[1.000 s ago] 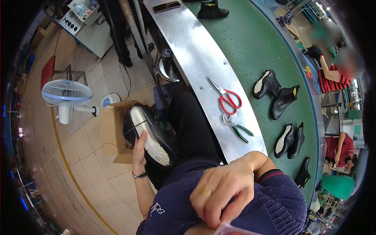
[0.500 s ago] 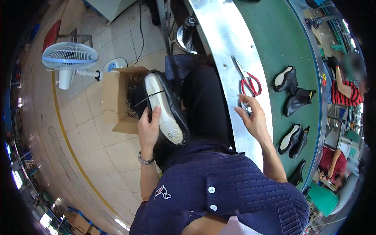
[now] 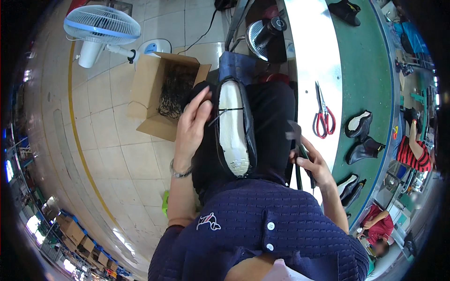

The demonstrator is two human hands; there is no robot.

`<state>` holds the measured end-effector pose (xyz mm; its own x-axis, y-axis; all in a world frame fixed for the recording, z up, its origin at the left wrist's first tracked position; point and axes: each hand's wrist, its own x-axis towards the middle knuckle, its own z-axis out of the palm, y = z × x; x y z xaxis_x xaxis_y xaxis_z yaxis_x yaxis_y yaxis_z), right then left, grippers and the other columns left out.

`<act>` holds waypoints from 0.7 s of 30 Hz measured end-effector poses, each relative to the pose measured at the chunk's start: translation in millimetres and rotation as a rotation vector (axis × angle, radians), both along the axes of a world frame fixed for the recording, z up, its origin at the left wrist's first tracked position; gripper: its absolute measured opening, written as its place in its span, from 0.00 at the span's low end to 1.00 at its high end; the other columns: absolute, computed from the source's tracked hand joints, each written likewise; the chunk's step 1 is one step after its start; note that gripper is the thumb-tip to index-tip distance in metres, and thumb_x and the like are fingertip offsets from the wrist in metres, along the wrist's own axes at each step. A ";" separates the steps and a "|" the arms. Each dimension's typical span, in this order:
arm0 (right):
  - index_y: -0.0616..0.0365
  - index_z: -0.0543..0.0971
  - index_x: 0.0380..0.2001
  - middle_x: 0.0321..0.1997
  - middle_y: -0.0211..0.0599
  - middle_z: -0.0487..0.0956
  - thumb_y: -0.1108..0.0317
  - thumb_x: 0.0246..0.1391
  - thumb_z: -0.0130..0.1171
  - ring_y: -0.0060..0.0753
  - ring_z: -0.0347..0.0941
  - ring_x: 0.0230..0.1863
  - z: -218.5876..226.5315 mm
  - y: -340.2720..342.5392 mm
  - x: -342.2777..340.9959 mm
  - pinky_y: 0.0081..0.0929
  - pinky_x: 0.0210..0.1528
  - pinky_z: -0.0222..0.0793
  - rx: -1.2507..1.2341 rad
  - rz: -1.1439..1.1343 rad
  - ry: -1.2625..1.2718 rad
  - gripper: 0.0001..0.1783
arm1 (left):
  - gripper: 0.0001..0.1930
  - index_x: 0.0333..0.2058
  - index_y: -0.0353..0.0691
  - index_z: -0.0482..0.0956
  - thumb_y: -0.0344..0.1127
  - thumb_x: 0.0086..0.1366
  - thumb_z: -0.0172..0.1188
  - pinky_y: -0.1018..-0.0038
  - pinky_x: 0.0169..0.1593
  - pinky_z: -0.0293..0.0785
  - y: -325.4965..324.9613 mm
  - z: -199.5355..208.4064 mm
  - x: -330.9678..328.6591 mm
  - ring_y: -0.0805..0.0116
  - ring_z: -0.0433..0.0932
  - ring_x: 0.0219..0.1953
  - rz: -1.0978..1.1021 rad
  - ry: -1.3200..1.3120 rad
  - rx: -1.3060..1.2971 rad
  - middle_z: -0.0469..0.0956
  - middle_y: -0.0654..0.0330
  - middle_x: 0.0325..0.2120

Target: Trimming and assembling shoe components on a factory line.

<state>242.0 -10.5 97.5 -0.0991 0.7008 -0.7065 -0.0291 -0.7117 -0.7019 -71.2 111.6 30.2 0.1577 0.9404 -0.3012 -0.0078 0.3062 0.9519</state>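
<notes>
Black shoe (image 3: 234,131), pale underside up, on the lap (image 3: 272,114) between both hands. Left hand (image 3: 190,131) loosely spread just left of it; contact hard to tell. Right hand (image 3: 315,165) grips dark-handled pliers (image 3: 297,136) right of the shoe. Metal counter (image 3: 316,51) at right, red-handled scissors (image 3: 322,117) on it; green belt (image 3: 368,89) farther right. Far left: cardboard box (image 3: 147,89), fan (image 3: 102,23), tiled floor (image 3: 133,161).

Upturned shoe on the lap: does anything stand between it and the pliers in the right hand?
Nothing visible does: between the shoe and the pliers in the right hand, only the black trousers show.
</notes>
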 end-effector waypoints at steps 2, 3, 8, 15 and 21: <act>0.58 0.54 0.69 0.42 0.38 0.79 0.76 0.54 0.57 0.29 0.75 0.45 24.6 44.1 -29.7 0.23 0.52 0.66 0.046 0.185 0.088 0.40 | 0.26 0.58 0.38 0.70 0.37 0.63 0.64 0.73 0.48 0.74 20.1 0.9 16.0 0.70 0.75 0.47 -0.003 -0.006 0.117 0.75 0.58 0.48; 0.58 0.54 0.69 0.42 0.38 0.79 0.76 0.54 0.57 0.29 0.75 0.45 33.1 62.9 -41.7 0.23 0.52 0.66 0.040 0.183 0.079 0.40 | 0.24 0.53 0.35 0.74 0.36 0.60 0.66 0.74 0.48 0.74 28.2 8.5 27.7 0.69 0.76 0.45 0.005 0.054 0.159 0.76 0.56 0.46; 0.54 0.47 0.70 0.46 0.39 0.79 0.72 0.64 0.48 0.27 0.74 0.48 33.3 117.1 -86.3 0.23 0.51 0.68 0.051 0.280 0.193 0.36 | 0.13 0.42 0.32 0.80 0.29 0.58 0.63 0.74 0.44 0.76 35.6 2.6 31.9 0.63 0.82 0.36 0.097 0.160 0.196 0.82 0.52 0.36; 0.57 0.47 0.70 0.34 0.34 0.75 0.71 0.67 0.45 0.22 0.72 0.34 32.1 139.4 -89.8 0.26 0.40 0.72 0.016 0.435 0.035 0.32 | 0.09 0.40 0.32 0.80 0.26 0.60 0.59 0.72 0.45 0.77 31.4 11.0 35.0 0.58 0.83 0.40 0.103 0.348 0.412 0.82 0.51 0.38; 0.57 0.46 0.69 0.20 0.38 0.74 0.71 0.65 0.46 0.32 0.75 0.23 26.2 125.3 -91.9 0.29 0.31 0.73 0.179 0.569 -0.271 0.34 | 0.10 0.43 0.34 0.81 0.26 0.63 0.58 0.75 0.44 0.76 26.9 8.1 31.2 0.67 0.83 0.40 0.071 0.310 0.419 0.83 0.52 0.40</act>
